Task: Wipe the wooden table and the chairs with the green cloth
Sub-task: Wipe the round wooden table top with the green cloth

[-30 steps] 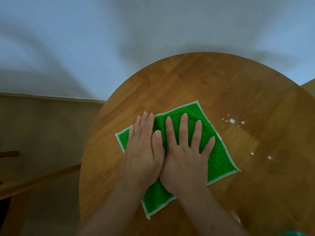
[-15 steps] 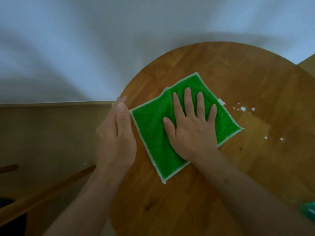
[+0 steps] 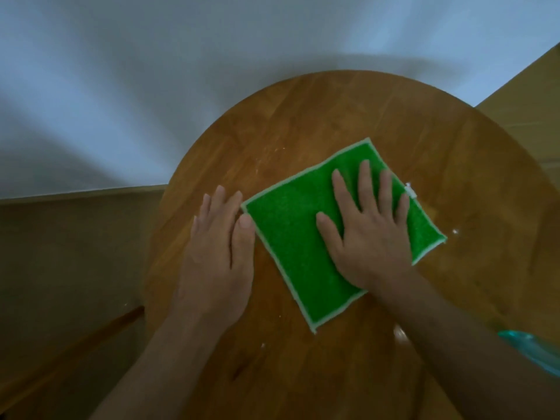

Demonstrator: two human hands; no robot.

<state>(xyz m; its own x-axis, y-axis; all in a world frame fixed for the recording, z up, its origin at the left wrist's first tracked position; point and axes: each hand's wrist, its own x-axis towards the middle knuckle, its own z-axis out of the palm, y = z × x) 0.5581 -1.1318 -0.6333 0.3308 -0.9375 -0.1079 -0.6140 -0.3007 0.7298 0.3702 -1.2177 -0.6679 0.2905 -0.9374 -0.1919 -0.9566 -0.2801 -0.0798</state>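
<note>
Cloth [image 3: 306,244] sits further toward the table's right side than half a second ago, and I see the white crumbs that lay beyond its right corner are mostly gone, with one speck [image 3: 454,231] left just off that corner. My right hand [image 3: 368,234] lies flat on the cloth with fingers spread, pressing it to the wood. My left hand [image 3: 216,253], which hung at the table's left rim before, now rests flat on the bare wood just beside the cloth, fingers straight and close together, thumb tip touching or nearly touching the cloth's white hem.

From the cloth, the round wooden table [image 3: 318,116] has a broad open band of top toward its far edge, and more bare wood to the right. Its left rim is close behind my left hand. Small crumbs [image 3: 263,344] dot the wood nearer me than the cloth. A teal object [image 3: 530,350] pokes in at the right edge, too cropped for me to identify.
</note>
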